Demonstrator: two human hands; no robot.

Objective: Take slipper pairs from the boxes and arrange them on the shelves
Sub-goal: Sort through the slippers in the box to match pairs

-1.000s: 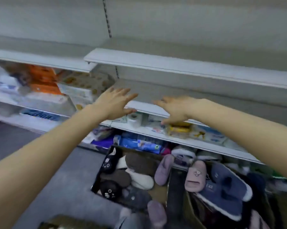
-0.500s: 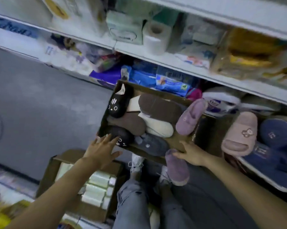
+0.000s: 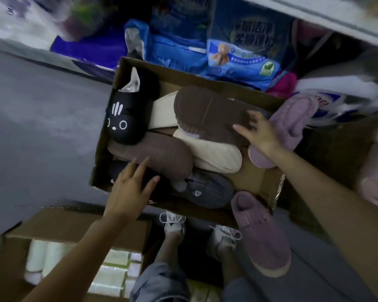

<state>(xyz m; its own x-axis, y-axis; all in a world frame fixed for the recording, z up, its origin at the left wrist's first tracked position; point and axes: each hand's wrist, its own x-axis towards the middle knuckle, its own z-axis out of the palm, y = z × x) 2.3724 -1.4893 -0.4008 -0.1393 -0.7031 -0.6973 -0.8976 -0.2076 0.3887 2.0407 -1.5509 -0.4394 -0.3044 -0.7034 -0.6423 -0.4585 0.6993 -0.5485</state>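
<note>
A cardboard box on the floor holds several slippers. A black cat-face slipper lies at its left end. A brown slipper lies sole up, and a brown ribbed one lies below it beside cream slippers. A grey slipper sits at the near side. My left hand hovers with spread fingers over the box's near left corner, fingertips at the ribbed slipper. My right hand rests with straight fingers on the upturned brown sole. Purple slippers lie at the box's right edge and near corner.
A shelf edge runs across the top right, with blue packs under it. A second carton with white rolls stands at the lower left. My feet in white shoes stand close to the box. Grey floor lies to the left.
The view dropped from the shelves down to the box. Both hands came down from the shelf, then reached forward into the box, the right onto the brown sole.
</note>
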